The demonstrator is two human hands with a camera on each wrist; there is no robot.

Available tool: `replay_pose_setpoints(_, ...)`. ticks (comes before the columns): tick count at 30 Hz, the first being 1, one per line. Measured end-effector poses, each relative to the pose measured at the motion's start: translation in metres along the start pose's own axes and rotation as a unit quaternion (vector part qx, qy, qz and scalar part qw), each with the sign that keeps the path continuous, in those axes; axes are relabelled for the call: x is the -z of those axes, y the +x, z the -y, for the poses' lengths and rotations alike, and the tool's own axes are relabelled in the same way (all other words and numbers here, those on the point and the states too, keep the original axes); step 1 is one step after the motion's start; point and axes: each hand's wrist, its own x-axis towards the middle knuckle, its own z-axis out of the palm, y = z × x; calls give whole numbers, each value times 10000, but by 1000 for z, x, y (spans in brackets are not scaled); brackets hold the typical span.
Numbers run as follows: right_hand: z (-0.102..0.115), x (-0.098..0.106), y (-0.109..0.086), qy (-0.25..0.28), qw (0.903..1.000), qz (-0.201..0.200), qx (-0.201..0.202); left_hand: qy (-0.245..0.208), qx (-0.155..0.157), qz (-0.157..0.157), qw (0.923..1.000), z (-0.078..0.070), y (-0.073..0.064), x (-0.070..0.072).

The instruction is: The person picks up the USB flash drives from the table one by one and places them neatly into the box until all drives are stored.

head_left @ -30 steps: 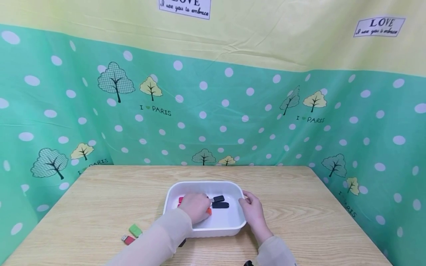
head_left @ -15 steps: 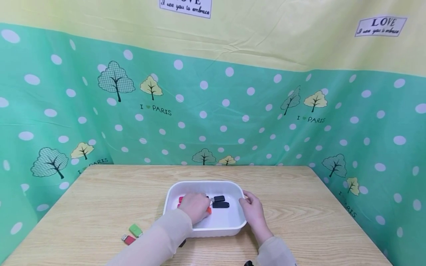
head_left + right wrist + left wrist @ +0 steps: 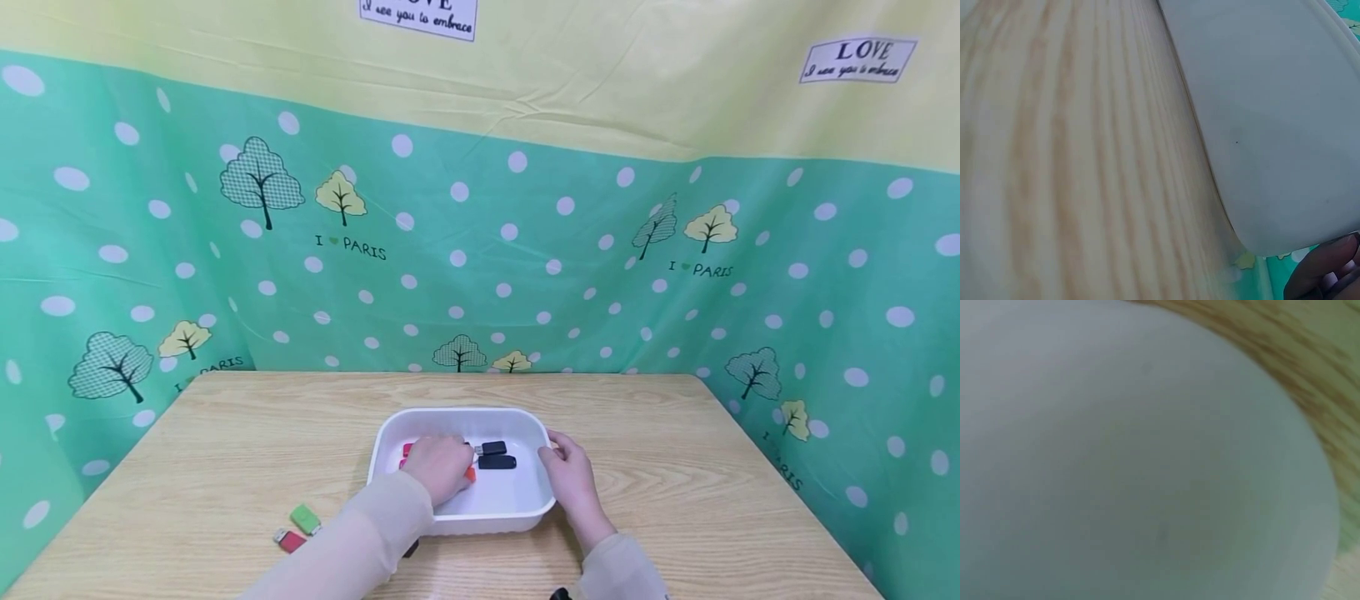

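A white rectangular plastic box (image 3: 498, 498) stands on the wooden table. My left hand (image 3: 438, 467) reaches down inside it, fingers curled and mostly hidden under the hand, at an orange USB stick (image 3: 470, 474) that peeks out by the fingertips. Pink-red USB sticks (image 3: 407, 450) show partly behind that hand. To its right, two black USB sticks (image 3: 497, 462) lie on the box floor. My right hand (image 3: 572, 477) grips the box's right rim, thumb inside. The box's outer wall (image 3: 1147, 456) fills most of the left wrist view; the right wrist view shows another outer side (image 3: 1272, 125).
On the table (image 3: 712, 500) left of the box lie a green USB stick (image 3: 305, 519) and a red one (image 3: 289, 540). A black object (image 3: 410, 548) is partly hidden by the left sleeve. A patterned cloth curtain (image 3: 480, 275) hangs around the table.
The orange USB stick has shifted very slightly at the left fingertips. Both hands otherwise stay in place, and the box stays put.
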Motion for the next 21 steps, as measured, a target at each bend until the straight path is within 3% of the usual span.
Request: replay_pose_setpoints(21,0,-2,-1,-92,9999,-72,14,175,-66,-280,9994,-1,-6,8)
